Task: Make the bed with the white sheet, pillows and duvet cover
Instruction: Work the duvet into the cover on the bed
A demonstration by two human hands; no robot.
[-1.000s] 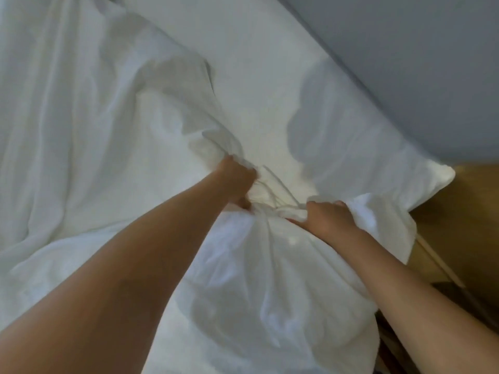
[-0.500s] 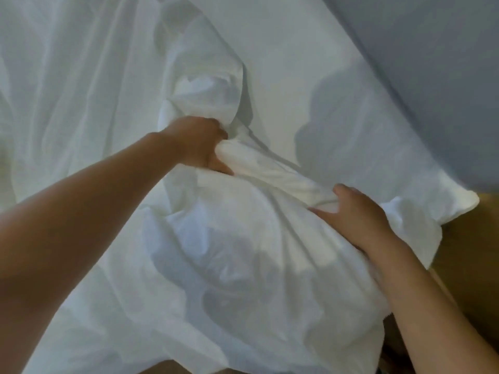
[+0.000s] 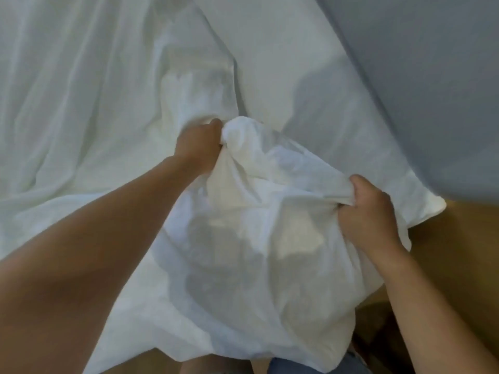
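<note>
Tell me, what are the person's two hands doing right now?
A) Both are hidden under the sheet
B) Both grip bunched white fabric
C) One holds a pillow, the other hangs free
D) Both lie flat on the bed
B: the left hand and the right hand each have fingers curled round a bunch of the white fabric, which hangs between them over the bed's edge.

Bed (image 3: 283, 49) — rumpled white sheet (image 3: 81, 103).
</note>
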